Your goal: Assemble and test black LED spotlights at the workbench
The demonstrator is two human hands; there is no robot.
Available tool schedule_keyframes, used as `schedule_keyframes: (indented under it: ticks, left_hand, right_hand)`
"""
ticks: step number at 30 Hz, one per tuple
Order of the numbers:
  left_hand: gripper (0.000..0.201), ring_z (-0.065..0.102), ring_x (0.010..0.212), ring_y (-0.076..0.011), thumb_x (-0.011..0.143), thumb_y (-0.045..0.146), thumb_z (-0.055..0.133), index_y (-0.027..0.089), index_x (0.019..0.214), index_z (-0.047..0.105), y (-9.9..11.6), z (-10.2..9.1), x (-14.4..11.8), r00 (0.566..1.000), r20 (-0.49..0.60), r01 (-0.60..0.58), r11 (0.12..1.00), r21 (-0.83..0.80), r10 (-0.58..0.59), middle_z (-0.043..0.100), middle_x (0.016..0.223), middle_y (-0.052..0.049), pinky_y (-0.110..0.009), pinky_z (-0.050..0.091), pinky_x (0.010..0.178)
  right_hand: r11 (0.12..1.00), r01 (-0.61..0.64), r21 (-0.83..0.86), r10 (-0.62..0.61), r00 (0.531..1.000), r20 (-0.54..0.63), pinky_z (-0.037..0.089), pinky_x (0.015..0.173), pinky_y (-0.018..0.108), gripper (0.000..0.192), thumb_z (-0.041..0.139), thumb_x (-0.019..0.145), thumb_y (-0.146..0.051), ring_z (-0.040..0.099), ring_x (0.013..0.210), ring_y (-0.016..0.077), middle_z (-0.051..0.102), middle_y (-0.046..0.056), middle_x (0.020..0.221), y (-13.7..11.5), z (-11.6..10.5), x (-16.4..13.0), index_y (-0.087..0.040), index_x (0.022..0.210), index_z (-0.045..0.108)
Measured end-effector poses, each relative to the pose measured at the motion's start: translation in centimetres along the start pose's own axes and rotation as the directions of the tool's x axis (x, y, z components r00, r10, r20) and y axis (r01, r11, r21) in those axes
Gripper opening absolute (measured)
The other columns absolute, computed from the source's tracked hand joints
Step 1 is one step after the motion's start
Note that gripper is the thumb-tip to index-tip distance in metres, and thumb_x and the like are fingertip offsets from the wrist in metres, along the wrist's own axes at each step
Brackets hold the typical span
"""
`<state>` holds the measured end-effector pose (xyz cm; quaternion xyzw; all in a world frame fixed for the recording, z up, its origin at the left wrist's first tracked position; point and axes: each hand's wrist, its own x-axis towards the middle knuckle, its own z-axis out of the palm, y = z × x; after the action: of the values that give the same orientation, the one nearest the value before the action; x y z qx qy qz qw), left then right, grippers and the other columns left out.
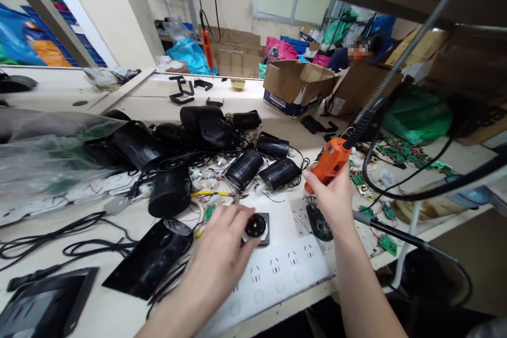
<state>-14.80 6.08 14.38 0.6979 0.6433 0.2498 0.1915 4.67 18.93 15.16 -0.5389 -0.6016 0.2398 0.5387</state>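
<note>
My left hand [224, 243] grips the left side of a small black square part with a round face [256, 226], thumb in front and fingers behind. The part rests on the white worktop just behind a white power strip [275, 273]. My right hand [336, 195] is closed around an orange electric screwdriver [332, 157], which hangs from a black cable and coiled spring. Its lower tip is hidden or too small to make out. Below my right hand lies a soldering iron stand [319, 222]. A black housing with a cord [154, 256] lies left of my left hand.
Several black cylindrical housings [243, 169] and loose wires cover the middle. Green circuit boards [387, 244] lie at right, near a soldering iron [396, 235]. A cardboard box [295, 87] stands at the back. A plastic bag [51, 158] lies left. Behind, a person [340, 59] is partly visible.
</note>
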Motion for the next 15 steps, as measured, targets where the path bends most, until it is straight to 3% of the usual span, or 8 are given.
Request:
schedule_keyframes:
  ticks: [3, 7, 11, 15]
  left_hand:
    - [0.025, 0.055, 0.097, -0.0285, 0.092, 0.017, 0.043, 0.015, 0.096, 0.068, 4.7, 1.6, 0.5, 0.978, 0.183, -0.11, 0.992, 0.058, 0.098, 0.065, 0.101, -0.012, -0.042, 0.047, 0.087]
    - [0.024, 0.056, 0.096, -0.0331, 0.086, 0.013, 0.048, 0.006, 0.098, 0.068, 9.4, 6.2, 3.5, 0.895, 0.406, -0.25, 0.961, 0.116, 0.184, 0.066, 0.094, -0.019, -0.044, 0.042, 0.089]
    - [0.025, 0.058, 0.093, -0.0362, 0.084, 0.012, 0.048, 0.005, 0.098, 0.069, 9.8, 10.3, 6.0, 0.902, 0.4, -0.208, 0.975, 0.076, 0.161, 0.068, 0.089, -0.023, -0.047, 0.041, 0.087]
    - [0.029, 0.054, 0.108, -0.0387, 0.088, 0.017, 0.045, 0.008, 0.107, 0.066, 9.2, 11.9, 6.0, 0.933, 0.31, -0.17, 0.984, -0.059, 0.18, 0.068, 0.102, -0.023, -0.052, 0.035, 0.095]
  right_hand:
    - [0.987, -0.025, -0.162, 0.026, 1.0, 0.006, 0.048, 0.087, 0.048, 0.058, 0.075, 0.067, -0.033, 0.067, 0.084, 0.0292, 0.071, 0.006, 0.091, -0.9, -0.3, 0.2, -0.022, 0.116, 0.048]
    - [0.974, -0.05, -0.219, 0.059, 0.998, 0.034, 0.048, 0.087, 0.046, 0.06, 0.074, 0.065, -0.033, 0.067, 0.084, 0.0297, 0.071, 0.006, 0.091, -1.7, -0.7, 0.6, -0.022, 0.117, 0.046]
    - [0.982, -0.052, -0.181, 0.063, 0.996, 0.06, 0.049, 0.086, 0.044, 0.062, 0.072, 0.066, -0.033, 0.067, 0.083, 0.0284, 0.07, 0.006, 0.093, -1.6, -0.9, 0.7, -0.023, 0.119, 0.043]
    - [0.99, -0.024, -0.136, 0.034, 0.997, 0.071, 0.049, 0.085, 0.043, 0.055, 0.07, 0.067, -0.033, 0.067, 0.082, 0.0279, 0.07, 0.005, 0.09, -1.3, -1.0, 0.6, -0.023, 0.114, 0.044]
